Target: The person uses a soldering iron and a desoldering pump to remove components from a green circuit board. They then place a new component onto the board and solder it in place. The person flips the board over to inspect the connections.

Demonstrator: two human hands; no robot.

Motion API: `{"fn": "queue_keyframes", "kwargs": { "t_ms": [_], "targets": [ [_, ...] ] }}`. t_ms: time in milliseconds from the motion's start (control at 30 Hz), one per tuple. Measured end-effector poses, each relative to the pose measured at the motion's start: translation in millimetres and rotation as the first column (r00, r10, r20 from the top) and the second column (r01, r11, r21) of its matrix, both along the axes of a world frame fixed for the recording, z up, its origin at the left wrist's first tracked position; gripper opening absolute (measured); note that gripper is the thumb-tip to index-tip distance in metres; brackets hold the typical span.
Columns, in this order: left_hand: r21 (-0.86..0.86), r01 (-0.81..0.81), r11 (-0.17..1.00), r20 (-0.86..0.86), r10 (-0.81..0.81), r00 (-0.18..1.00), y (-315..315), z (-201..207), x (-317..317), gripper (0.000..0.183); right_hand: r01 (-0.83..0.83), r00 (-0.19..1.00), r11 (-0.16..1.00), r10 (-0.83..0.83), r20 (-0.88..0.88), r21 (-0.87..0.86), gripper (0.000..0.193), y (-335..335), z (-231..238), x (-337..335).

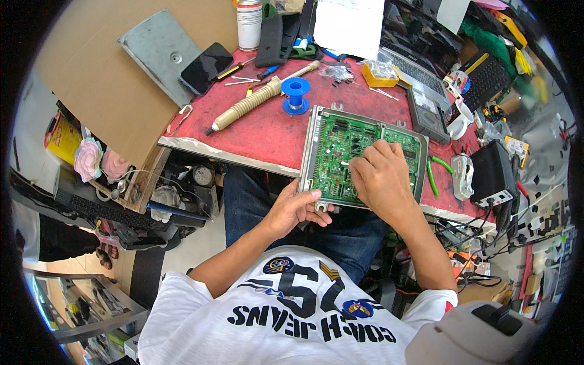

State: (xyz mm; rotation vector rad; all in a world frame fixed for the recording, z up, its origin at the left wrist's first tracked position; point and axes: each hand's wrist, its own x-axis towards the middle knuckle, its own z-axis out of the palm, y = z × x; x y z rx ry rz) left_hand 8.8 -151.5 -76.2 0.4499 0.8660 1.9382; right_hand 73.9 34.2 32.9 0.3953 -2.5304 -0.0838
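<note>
A green circuit board (331, 173) sits in an open grey metal case (311, 143), tilted over the table's front edge. My left hand (291, 208) grips the case's near left corner, thumb on top and fingers curled beneath. Over the middle of the board, my right hand (384, 179) is closed in a pinch, with its fingertips close to the components. A small white tip (344, 163) shows beside those fingertips; whether it is held cannot be made out. The hand hides part of the board's right half.
Left of the case lie a beige desoldering pump (255, 106) and a blue solder spool (295, 96). Farther back are a phone (207, 68), a grey metal cover (159, 55) and a spray can (249, 24). Green-handled pliers (433, 176), a mug (460, 120) and a black box (491, 173) stand right.
</note>
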Motion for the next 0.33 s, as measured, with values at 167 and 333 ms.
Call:
{"fn": "queue_keyframes", "kwargs": {
  "t_ms": [167,333],
  "targets": [
    [0.003,-0.002,1.000,0.011,0.002,1.000,-0.5,1.8,0.9,0.040,0.003,0.999,0.999,-0.006,0.054,0.050,0.004,-4.3,1.6,-1.3],
    [-0.019,-0.010,1.000,-0.012,0.010,1.000,-0.6,2.3,1.1,0.042,0.014,0.998,0.997,-0.018,0.052,0.071,0.004,-4.3,4.5,-6.8]
  ]
}}
